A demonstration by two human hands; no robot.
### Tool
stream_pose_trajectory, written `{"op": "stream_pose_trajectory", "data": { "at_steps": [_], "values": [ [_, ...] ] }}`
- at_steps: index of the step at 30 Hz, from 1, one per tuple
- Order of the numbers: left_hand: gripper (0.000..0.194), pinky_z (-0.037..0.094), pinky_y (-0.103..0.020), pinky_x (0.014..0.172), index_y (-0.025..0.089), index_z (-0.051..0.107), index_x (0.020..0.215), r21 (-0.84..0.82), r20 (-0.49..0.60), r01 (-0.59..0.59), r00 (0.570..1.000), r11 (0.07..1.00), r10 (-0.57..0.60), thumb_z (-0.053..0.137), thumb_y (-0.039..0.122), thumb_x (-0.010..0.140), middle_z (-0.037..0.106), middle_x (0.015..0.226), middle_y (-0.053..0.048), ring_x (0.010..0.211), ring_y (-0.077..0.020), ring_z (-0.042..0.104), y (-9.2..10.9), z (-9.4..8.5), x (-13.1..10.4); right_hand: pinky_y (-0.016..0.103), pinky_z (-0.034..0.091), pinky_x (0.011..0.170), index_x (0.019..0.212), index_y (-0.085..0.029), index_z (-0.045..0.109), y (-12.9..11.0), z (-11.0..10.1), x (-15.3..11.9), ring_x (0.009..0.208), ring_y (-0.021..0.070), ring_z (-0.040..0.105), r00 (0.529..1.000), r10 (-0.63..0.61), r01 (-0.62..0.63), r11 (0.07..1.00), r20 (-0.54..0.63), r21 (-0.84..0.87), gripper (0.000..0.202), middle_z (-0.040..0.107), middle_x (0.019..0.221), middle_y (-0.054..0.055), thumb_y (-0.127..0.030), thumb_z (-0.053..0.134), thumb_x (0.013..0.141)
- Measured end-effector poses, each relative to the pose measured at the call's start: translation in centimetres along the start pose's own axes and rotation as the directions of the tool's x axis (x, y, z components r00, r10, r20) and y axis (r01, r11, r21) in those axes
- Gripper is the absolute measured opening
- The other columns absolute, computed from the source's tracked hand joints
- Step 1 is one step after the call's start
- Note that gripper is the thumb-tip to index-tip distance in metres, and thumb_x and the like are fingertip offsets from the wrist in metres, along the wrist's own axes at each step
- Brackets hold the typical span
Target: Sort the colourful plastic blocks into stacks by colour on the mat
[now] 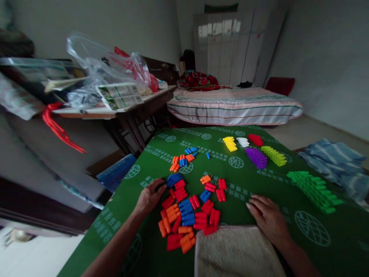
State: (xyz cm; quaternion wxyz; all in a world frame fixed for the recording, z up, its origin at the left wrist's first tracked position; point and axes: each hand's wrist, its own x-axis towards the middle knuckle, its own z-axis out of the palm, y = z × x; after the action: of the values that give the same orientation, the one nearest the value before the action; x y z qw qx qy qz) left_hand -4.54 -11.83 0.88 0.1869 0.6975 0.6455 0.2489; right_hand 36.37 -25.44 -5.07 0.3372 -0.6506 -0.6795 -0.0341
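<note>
My left hand (pixel 150 195) is at the left side of a loose pile, its fingertips beside a cluster of blue plastic pieces (pixel 174 180). A gap shows between its thumb and forefinger; whether the tips touch the blue pieces I cannot tell. The pile holds red pieces (pixel 180 194), orange pieces (pixel 173 212) and more blue pieces (pixel 186 209), peg-shaped and mostly joined in small groups. My right hand (pixel 268 219) rests on the green tablecloth (pixel 236 207), right of the pile, its fingers loosely bent and apart with nothing visible in them.
Farther back lie blocks of joined pieces: yellow (pixel 230 143), white (pixel 242 142), red (pixel 255 139), purple (pixel 256 158), lime (pixel 273 155) and green (pixel 314 190). A beige cloth (pixel 236 250) covers the near edge. A cluttered desk (pixel 100 112) stands left, a bed (pixel 230 105) behind.
</note>
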Motion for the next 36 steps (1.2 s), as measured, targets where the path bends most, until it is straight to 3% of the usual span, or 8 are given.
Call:
{"op": "stream_pose_trajectory", "data": {
  "at_steps": [10, 20, 29, 36],
  "values": [
    [0.053, 0.046, -0.04, 0.105, 0.021, 0.069, 0.106, -0.02, -0.016, -0.036, 0.999, 0.999, 0.035, 0.047, 0.061, 0.077, 0.062, 0.129, -0.009, 0.121, -0.0264, 0.056, 0.2, 0.1, -5.7, 0.042, 0.053, 0.087, 0.09, -0.022, 0.072, 1.3, 0.8, -0.5, 0.094, 0.0243, 0.066, 0.999, -0.051, 0.051, 0.998, 0.006, -0.034, 0.035, 0.072, 0.103, 0.008, -0.045, 0.046, 0.09],
    [0.047, 0.042, -0.047, 0.108, 0.022, 0.069, 0.108, 0.026, -0.041, -0.081, 0.996, 0.996, 0.082, 0.052, 0.055, 0.078, 0.062, 0.128, -0.013, 0.125, -0.0289, 0.052, 0.6, 1.4, -7.4, 0.042, 0.053, 0.085, 0.088, -0.024, 0.073, 1.5, 1.0, -0.7, 0.094, 0.0246, 0.067, 0.997, -0.069, 0.067, 0.996, -0.027, -0.056, 0.036, 0.073, 0.102, 0.007, -0.046, 0.044, 0.09],
    [0.065, 0.042, -0.045, 0.108, 0.023, 0.055, 0.13, 0.003, 0.034, -0.067, 0.997, 0.998, 0.067, 0.056, 0.059, 0.076, 0.049, 0.143, -0.013, 0.129, -0.029, 0.048, 2.4, 1.2, -10.5, 0.043, 0.053, 0.084, 0.089, -0.022, 0.073, 1.7, 0.8, -0.7, 0.092, 0.025, 0.067, 0.997, -0.073, 0.072, 0.995, -0.014, -0.069, 0.037, 0.073, 0.102, 0.008, -0.045, 0.043, 0.09],
    [0.076, 0.04, -0.053, 0.109, 0.029, 0.042, 0.14, 0.112, 0.049, -0.249, 0.968, 0.962, 0.245, 0.063, 0.056, 0.073, 0.039, 0.15, -0.011, 0.138, -0.033, 0.035, 2.2, 2.2, -13.3, 0.042, 0.051, 0.086, 0.088, -0.021, 0.073, 1.4, 0.5, -0.7, 0.093, 0.025, 0.066, 0.997, -0.07, 0.069, 0.994, -0.013, -0.081, 0.041, 0.072, 0.103, 0.009, -0.046, 0.04, 0.091]
  ]
}}
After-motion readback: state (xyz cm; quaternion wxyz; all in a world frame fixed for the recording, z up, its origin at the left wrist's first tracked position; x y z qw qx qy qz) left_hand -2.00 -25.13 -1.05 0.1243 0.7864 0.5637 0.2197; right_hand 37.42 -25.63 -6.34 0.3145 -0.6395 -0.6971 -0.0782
